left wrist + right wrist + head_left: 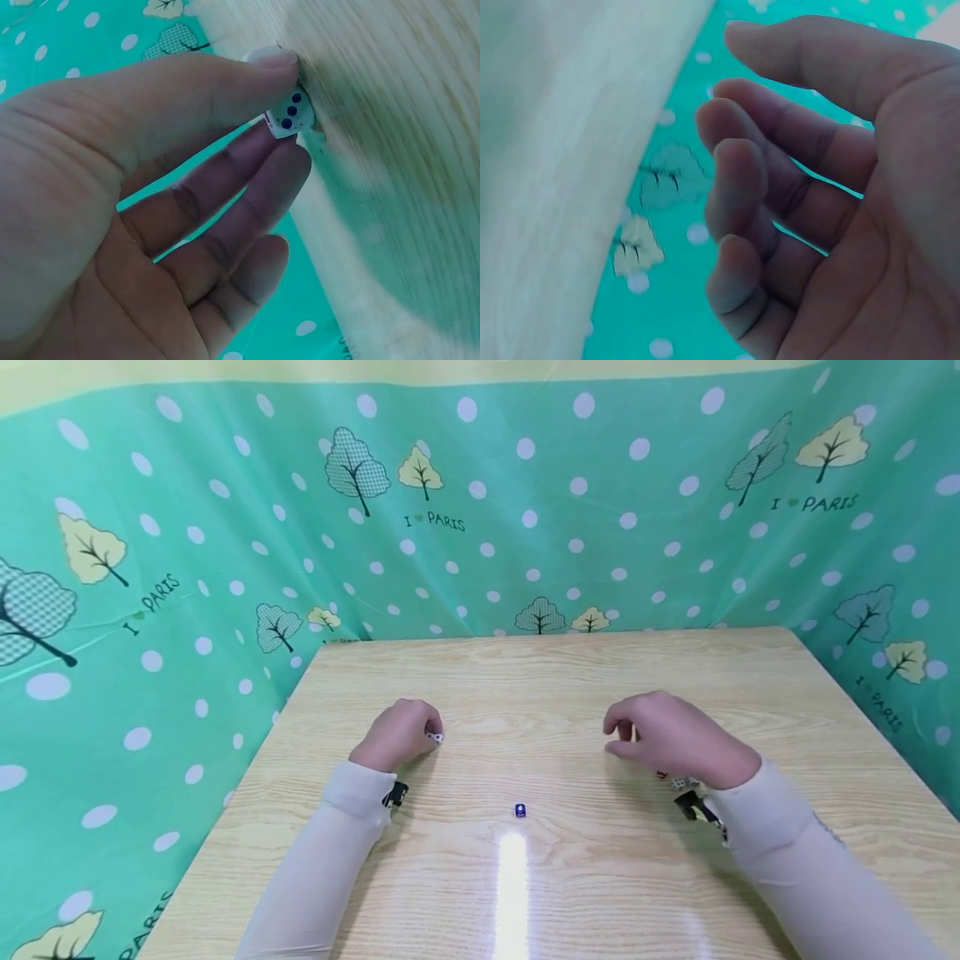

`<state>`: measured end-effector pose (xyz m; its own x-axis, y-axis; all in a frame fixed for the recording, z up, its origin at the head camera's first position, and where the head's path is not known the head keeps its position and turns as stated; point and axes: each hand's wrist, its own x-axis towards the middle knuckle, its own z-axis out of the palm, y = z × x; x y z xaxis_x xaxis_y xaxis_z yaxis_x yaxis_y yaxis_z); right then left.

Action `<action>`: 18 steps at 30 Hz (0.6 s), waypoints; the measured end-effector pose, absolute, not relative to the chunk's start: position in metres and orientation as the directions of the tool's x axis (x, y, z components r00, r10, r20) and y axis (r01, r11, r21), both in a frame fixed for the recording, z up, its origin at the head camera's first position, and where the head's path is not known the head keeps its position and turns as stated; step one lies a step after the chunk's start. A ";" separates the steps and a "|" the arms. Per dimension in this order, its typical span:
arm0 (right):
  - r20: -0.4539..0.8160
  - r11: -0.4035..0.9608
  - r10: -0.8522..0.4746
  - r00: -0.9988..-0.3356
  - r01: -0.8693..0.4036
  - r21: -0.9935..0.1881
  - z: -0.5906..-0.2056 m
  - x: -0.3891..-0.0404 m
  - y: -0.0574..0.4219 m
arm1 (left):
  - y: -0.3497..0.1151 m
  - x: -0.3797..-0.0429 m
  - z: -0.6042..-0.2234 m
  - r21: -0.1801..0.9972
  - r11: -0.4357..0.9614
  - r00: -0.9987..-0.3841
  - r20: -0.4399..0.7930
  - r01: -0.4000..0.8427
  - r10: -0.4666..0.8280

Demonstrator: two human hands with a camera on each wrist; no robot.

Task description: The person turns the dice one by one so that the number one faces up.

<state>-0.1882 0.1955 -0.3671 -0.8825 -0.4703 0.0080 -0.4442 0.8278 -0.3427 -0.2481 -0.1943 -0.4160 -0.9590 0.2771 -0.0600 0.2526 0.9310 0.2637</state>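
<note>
My left hand is low over the left part of the table, pinching a white die between thumb and fingers. A face with three dark pips shows in the left wrist view, close to the wooden surface; the thumb covers part of the die. My right hand hovers over the right side with fingers loosely bent. A gap shows between its thumb and fingertips, and nothing is in it. Between the two hands, nearer the front, lies a blue die.
Beneath the right wrist lie a red die and a white die, partly hidden by the arm. The light wooden table is bordered at the back and sides by a green dotted cloth. A bright reflection crosses the table's front.
</note>
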 end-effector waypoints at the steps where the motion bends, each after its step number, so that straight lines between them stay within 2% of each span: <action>1: -0.004 0.837 -0.455 -0.890 -0.426 -0.343 -0.364 -0.189 0.200 | -0.194 -0.248 -0.415 0.249 0.934 -0.959 -0.055 0.257 0.278; 5: -0.043 0.858 -0.427 -0.903 -0.390 -0.334 -0.357 -0.193 0.215 | -0.187 -0.243 -0.412 0.180 0.932 -0.948 -0.002 0.314 0.319; 10: -0.122 0.866 -0.415 -0.902 -0.351 -0.356 -0.356 -0.196 0.230 | -0.170 -0.229 -0.406 0.118 0.898 -0.906 0.050 0.424 0.421; 18: -0.213 0.880 -0.402 -0.891 -0.311 -0.360 -0.361 -0.202 0.242 | -0.137 -0.205 -0.404 0.188 0.834 -0.844 -0.040 0.519 0.534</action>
<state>-0.2025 0.2425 -0.3607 -0.8907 -0.4017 -0.2127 -0.3108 0.8797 -0.3598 -0.2052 -0.1373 -0.4042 -0.8444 0.5341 -0.0404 0.5186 0.8341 0.1878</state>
